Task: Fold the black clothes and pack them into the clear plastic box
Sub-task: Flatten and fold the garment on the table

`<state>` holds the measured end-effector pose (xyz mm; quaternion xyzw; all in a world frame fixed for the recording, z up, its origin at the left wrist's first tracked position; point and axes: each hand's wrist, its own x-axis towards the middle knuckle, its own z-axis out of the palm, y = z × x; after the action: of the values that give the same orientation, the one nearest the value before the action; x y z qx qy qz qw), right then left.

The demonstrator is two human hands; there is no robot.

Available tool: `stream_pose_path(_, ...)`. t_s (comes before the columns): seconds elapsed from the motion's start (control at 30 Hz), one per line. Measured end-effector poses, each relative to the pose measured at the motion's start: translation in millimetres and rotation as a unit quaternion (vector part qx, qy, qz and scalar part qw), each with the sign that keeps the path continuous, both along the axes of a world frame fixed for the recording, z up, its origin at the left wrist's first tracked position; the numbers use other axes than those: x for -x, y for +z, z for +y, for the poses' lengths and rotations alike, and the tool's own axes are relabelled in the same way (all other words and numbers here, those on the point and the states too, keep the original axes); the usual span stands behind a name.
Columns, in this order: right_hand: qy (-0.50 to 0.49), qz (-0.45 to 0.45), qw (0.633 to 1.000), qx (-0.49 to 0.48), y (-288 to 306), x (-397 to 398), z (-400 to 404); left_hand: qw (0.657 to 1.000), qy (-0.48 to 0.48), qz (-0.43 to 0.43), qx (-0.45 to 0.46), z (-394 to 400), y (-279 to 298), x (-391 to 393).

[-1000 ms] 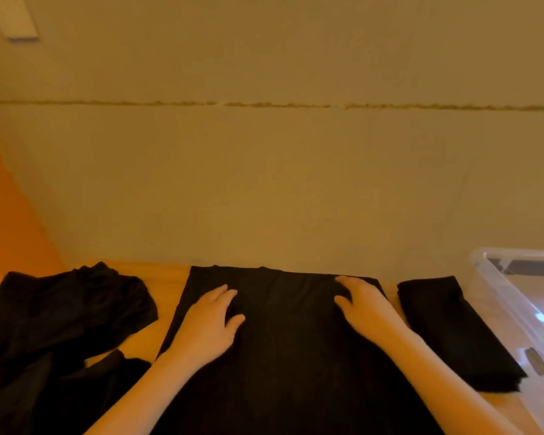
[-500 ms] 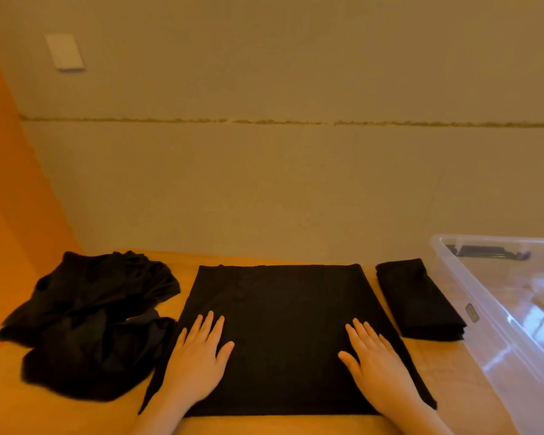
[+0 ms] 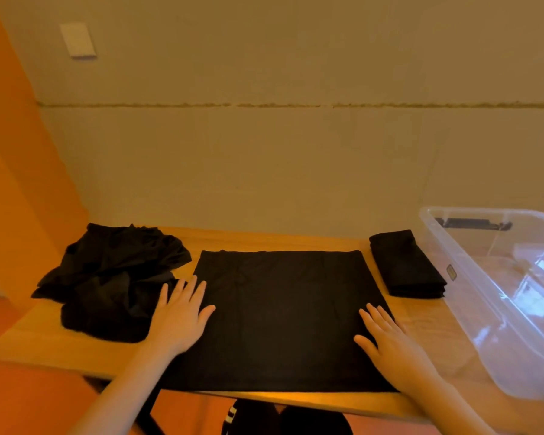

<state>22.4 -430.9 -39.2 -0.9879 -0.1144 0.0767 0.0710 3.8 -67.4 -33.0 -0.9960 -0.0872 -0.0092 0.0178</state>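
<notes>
A black garment [image 3: 283, 312] lies flat in a rectangle in the middle of the wooden table [image 3: 296, 238]. My left hand [image 3: 179, 315] presses flat on its left edge, fingers straight. My right hand [image 3: 390, 340] presses flat on its right edge, fingers spread. A folded black garment [image 3: 405, 265] lies to the right, beside the clear plastic box [image 3: 496, 296]. A crumpled heap of black clothes [image 3: 110, 277] sits at the left of the table.
The clear box stands at the table's right end and holds a dark strip at its far side. A plain wall rises right behind the table, an orange wall at the left. Dark-clothed knees show below the table's front edge.
Both hands slid from the garment's far edge toward me, then a little outward to its side edges. The view has pulled back, so more of the table and box shows.
</notes>
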Motion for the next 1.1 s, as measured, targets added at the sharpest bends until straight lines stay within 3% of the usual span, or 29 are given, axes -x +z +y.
stream_pose_path(0.13, -0.005, 0.001, 1.000, -0.010, -1.5, -2.6, -0.4, 0.996, 0.034, 0.079, -0.006, 29.4, 0.4, -2.7)
stream_pose_path(0.27, -0.004, 0.005, 1.000, -0.015, -1.8, -1.5, -0.1, 0.996, 0.040, 0.079, 0.001, 42.2, 2.6, 7.3)
stream_pose_path(0.4, -0.040, 0.022, 0.997, -0.066, 6.0, 6.7, -5.2, 0.999, 0.021, 0.012, 0.044, 23.6, 7.5, 16.6)
stream_pose_path(0.5, -0.116, -0.001, 0.979, -0.170, 4.3, 21.2, -18.0, 0.994, 0.006, -0.025, 0.105, -9.4, 6.6, 29.6)
stream_pose_path(0.6, -0.203, -0.040, 0.948, -0.244, 1.3, 35.5, -38.8, 0.973, 0.094, -0.084, 0.194, -20.9, -3.0, 51.4)
stream_pose_path(0.67, -0.203, -0.090, 0.937, -0.269, -1.8, 42.7, -49.4, 0.950, 0.162, -0.128, 0.235, -18.1, -9.7, 67.8)
stream_pose_path(0.87, -0.186, -0.102, 0.939, -0.272, -11.6, 45.9, -43.3, 0.919, 0.274, -0.144, 0.243, -7.4, -21.9, 96.0)
stream_pose_path(1.1, -0.206, -0.112, 0.929, -0.285, -13.6, 42.0, -46.0, 0.899, 0.216, -0.252, 0.284, -8.3, -25.1, 102.2)
